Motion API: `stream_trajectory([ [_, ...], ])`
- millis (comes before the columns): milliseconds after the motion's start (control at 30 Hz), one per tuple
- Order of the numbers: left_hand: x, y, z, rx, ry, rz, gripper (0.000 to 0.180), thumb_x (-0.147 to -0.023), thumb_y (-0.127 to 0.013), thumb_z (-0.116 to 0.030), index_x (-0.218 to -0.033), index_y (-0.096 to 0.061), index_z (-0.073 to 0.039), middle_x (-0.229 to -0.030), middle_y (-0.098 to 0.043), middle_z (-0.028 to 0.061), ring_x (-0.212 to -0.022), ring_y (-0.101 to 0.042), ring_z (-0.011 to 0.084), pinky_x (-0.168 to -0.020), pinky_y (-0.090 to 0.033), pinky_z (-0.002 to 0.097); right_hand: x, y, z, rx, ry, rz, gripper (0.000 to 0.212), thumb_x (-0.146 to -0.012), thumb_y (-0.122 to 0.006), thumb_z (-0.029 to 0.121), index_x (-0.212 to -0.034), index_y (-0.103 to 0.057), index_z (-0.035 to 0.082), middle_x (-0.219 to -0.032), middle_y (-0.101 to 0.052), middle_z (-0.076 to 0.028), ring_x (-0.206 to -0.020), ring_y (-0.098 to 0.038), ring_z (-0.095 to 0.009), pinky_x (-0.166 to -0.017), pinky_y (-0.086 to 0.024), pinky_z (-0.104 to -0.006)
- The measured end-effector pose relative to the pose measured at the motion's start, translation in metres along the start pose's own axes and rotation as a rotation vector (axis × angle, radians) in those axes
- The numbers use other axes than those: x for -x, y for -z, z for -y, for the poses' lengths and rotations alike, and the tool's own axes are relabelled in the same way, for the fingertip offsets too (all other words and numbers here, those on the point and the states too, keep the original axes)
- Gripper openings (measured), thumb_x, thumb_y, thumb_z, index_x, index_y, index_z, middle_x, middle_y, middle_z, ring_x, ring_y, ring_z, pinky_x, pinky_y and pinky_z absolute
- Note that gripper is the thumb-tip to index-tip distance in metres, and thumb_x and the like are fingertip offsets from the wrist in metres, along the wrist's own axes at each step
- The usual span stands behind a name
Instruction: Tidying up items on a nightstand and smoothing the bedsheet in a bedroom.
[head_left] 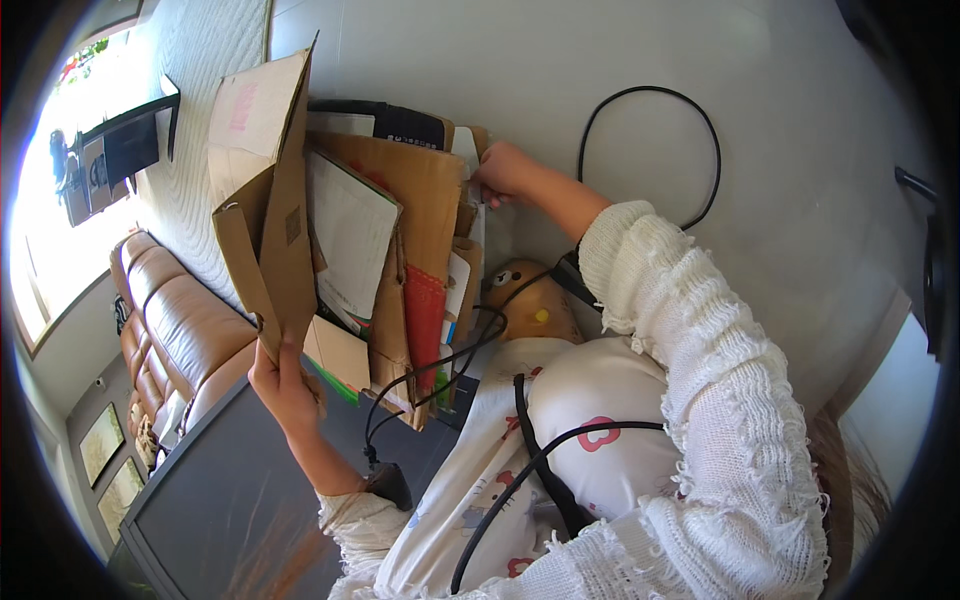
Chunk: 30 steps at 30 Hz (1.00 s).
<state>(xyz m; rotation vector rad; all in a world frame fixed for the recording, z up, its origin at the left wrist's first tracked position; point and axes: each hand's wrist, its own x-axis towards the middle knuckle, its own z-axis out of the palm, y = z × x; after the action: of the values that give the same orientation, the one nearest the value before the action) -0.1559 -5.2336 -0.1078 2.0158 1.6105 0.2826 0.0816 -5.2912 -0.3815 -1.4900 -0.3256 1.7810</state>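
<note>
A partly folded brown cardboard box (285, 225) stands at the left of a stack of flattened cardboard (430, 190). My left hand (285, 385) grips the box's lower edge, fingers and thumb closed round it. My right hand (508, 172) is at the stack's upper right, its fingers curled against the edge of a pale card piece (466, 150); the fingertips are partly hidden. Among the stacked pieces are a white-faced panel (352, 235), a red-printed strip (425, 320) and a dark panel (410, 126). My lap lies just below the stack.
Black cables (480, 345) cross my legs, and another loops on the pale floor (650, 90). A brown leather sofa (195, 300) stands at the left, beside a dark grey flat surface (240, 490). A bear-faced brown slipper (535, 300) shows near the stack.
</note>
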Motion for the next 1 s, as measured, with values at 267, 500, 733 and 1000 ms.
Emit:
stream_trajectory([
  [267,0.001,-0.012,-0.001,-0.031,-0.119,-0.124,0.019,-0.087,-0.05,-0.008,-0.098,-0.059,0.005,-0.056,-0.036,-0.0054,-0.051,-0.027,0.0024,-0.044,-0.022,0.021,0.015,-0.005,0.003,0.032,0.019,-0.094,0.015,-0.08,-0.052,0.01,-0.071,-0.055,-0.001,-0.052,-0.055,-0.008,-0.037,-0.051,-0.014,-0.035,-0.037,-0.0272],
  [500,0.01,-0.003,-0.012,-0.43,-0.285,-0.005,0.02,-0.083,-0.052,-0.005,-0.102,-0.058,-0.003,-0.055,-0.045,0.0142,-0.044,-0.041,0.0189,-0.046,-0.036,0.0288,0.016,-0.004,0.005,0.189,0.092,-0.111,0.025,-0.082,-0.054,0.019,-0.067,-0.056,0.0,-0.052,-0.055,-0.007,-0.038,-0.052,-0.015,-0.039,-0.042,-0.0273],
  [733,0.043,-0.016,-0.053,-0.728,-0.157,0.413,0.044,-0.073,-0.054,-0.001,-0.117,-0.049,0.001,-0.07,-0.057,0.0211,-0.064,-0.057,0.036,-0.057,-0.045,0.0428,0.081,0.06,0.077,0.041,0.429,-0.589,0.034,-0.085,-0.053,0.032,-0.099,-0.054,0.001,-0.082,-0.064,-0.011,-0.061,-0.063,-0.018,-0.058,-0.049,-0.0314],
  [1000,0.058,-0.027,-0.037,-0.822,-0.235,0.598,0.067,-0.068,-0.068,-0.025,-0.117,-0.043,0.013,-0.062,-0.057,0.0209,-0.063,-0.06,0.0323,-0.056,-0.046,0.0369,0.105,-0.011,0.145,0.541,0.7,-0.342,0.057,-0.083,-0.053,0.047,-0.123,-0.045,0.007,-0.119,-0.05,-0.015,-0.11,-0.048,-0.024,-0.09,-0.038,-0.0378],
])
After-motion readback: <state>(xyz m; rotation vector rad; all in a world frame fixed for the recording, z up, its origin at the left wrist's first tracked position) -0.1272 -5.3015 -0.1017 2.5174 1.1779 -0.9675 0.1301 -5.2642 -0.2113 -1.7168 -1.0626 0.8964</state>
